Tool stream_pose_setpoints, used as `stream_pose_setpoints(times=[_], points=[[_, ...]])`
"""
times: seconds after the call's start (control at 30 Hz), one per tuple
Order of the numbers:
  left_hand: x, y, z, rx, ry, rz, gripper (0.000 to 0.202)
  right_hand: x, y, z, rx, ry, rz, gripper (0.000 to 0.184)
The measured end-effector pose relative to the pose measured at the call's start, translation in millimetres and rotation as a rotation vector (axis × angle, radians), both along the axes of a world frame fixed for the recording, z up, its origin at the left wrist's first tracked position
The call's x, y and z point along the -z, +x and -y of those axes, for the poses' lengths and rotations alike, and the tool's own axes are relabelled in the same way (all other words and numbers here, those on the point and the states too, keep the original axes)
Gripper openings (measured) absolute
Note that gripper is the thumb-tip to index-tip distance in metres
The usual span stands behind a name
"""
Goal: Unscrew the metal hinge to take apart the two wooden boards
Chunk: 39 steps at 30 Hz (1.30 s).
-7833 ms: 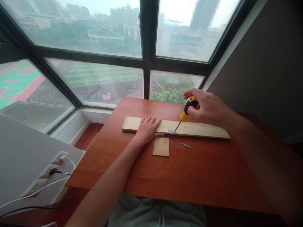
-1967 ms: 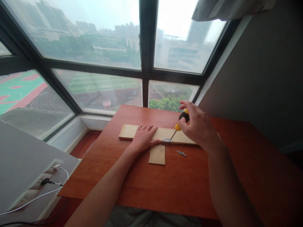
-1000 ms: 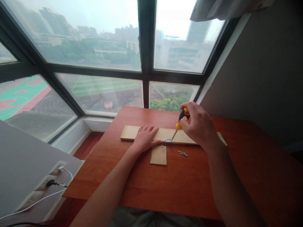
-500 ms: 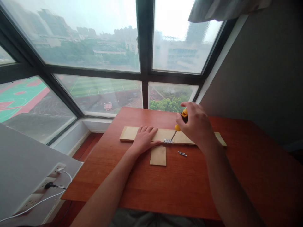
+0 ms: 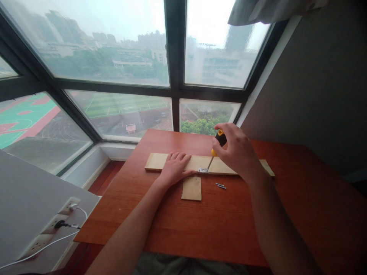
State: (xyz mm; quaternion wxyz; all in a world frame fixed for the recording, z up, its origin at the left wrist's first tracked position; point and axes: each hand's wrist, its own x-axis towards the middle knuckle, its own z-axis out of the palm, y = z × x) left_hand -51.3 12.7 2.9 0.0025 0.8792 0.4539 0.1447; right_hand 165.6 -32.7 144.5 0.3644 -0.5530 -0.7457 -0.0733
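A long pale wooden plank point(image 5: 155, 162) lies across the red-brown table point(image 5: 218, 225). My left hand point(image 5: 174, 167) presses flat on the plank, fingers spread. My right hand point(image 5: 236, 151) is closed around the yellow-and-black handle of a screwdriver point(image 5: 217, 145). Its tip rests on a small metal hinge point(image 5: 203, 170) at the plank's near edge. A small square wooden piece point(image 5: 192, 188) lies just below the hinge. Two loose screws point(image 5: 220, 186) lie on the table to the right of that piece.
Large windows rise right behind the table's far edge. A grey wall stands at the right. At the lower left, a white power strip point(image 5: 54, 225) with plugged cables lies on a grey surface beside the table.
My right hand has shifted its grip slightly on the screwdriver handle, and the handle has tilted a little. The left hand, plank and screws stay put.
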Motion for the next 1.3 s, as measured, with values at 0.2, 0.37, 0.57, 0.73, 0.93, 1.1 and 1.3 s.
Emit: stream_pose_setpoints(times=[0.2,0.37,0.57,0.73,0.93,1.1,1.3], points=[[1.1,0.0,-0.3,0.0,0.003,0.003,0.065,2.7,1.5,-2.2,0.011,0.008,-0.002,0.028],[1.0,-0.1,-0.3,-0.003,-0.001,-0.003,0.067,1.0,0.0,0.2,-0.071,0.004,-0.016,0.042],[1.9,-0.8,-0.1,-0.002,0.003,0.008,0.065,5.2,-2.6,-2.0,0.161,0.013,0.082,0.028],[2.1,-1.1,-0.2,0.001,0.0,0.01,0.065,1.0,1.9,-0.1,0.069,0.043,0.007,0.041],[2.1,-1.0,-0.6,0.0,0.003,0.005,0.067,-1.7,4.5,-1.0,-0.1,0.044,-0.044,0.036],[2.2,-0.6,-0.4,0.004,0.01,0.011,0.065,-0.8,-0.9,-3.6,-0.124,0.052,-0.062,0.015],[1.4,-0.4,0.4,0.0,-0.002,0.015,0.065,-2.8,1.6,-3.9,-0.179,0.086,-0.071,0.033]])
